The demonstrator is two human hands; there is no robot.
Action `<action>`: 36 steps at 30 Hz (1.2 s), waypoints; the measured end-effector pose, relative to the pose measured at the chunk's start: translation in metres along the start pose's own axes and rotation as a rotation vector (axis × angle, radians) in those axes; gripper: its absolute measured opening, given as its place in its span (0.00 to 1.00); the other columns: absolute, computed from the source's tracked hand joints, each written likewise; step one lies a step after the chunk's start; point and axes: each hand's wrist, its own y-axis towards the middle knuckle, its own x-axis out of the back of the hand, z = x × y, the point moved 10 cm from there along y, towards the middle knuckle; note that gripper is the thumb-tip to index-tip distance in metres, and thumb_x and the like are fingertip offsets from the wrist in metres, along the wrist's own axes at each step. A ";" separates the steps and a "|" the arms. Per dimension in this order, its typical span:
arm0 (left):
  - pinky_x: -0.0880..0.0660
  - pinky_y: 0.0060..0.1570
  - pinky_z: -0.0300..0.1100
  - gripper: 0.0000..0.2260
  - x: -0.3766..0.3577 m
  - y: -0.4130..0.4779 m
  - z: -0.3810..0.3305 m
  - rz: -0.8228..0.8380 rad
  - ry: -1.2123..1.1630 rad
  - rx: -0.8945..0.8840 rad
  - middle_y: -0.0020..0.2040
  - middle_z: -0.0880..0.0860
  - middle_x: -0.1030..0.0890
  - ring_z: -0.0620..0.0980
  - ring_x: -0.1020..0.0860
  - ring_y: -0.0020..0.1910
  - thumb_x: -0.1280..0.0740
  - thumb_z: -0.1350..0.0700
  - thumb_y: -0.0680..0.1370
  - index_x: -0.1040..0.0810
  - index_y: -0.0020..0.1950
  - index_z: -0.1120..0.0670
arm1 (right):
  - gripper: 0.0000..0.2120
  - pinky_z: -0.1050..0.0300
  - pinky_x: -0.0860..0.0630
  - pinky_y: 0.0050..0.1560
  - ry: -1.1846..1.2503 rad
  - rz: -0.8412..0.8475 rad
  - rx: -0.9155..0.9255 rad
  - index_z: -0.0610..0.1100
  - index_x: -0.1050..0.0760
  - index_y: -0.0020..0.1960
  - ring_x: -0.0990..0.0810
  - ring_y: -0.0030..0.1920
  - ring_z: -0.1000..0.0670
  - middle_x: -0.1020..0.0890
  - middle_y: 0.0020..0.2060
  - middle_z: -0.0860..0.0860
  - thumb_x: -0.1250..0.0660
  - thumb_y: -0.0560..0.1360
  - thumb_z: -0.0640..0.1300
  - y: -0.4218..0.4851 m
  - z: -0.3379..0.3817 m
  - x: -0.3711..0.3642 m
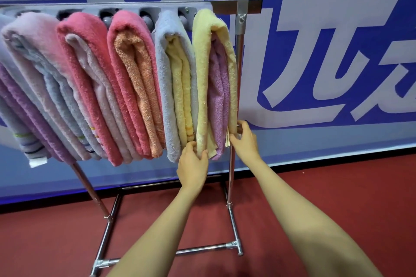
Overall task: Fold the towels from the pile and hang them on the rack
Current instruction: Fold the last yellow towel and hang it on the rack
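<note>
1. Two bare forearms [304, 220] are reaching up from the near edge toward the towels, both hands working at the bottom of the rightmost bundle.
2. The left hand [192, 164] is gripping the lower left corner of the yellow towel [202, 69], thumb pressing on the front and fingers curling round behind.
3. The right hand [244, 139] is pinching the lower right edge of that same towel with curled fingers, just beside the steel upright.
4. That yellow towel is hanging folded over the top bar at the right end of the row, and it is wrapping a lilac towel [217, 92] that is showing between its two sides.
5. The rack [239, 51] is standing on the floor with chrome legs, its top bar poking out just past the yellow towel.
6. Moving left, a grey-blue towel [163, 74] is hanging against the yellow one, then a pink towel [121, 56] is covering an orange towel [137, 69], and more pink, pale and purple bundles are crowding the far left.
7. Underneath, a red floor [337, 198] is spreading out, and a blue and white banner [315, 51] is filling the wall behind.
</note>
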 end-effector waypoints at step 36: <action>0.31 0.42 0.50 0.11 -0.006 -0.002 -0.009 -0.096 -0.004 -0.052 0.46 0.55 0.21 0.60 0.25 0.48 0.34 0.52 0.74 0.31 0.52 0.54 | 0.27 0.42 0.25 0.53 -0.019 -0.049 0.025 0.47 0.36 0.63 0.22 0.51 0.40 0.20 0.50 0.47 0.29 0.68 0.46 -0.002 0.023 -0.006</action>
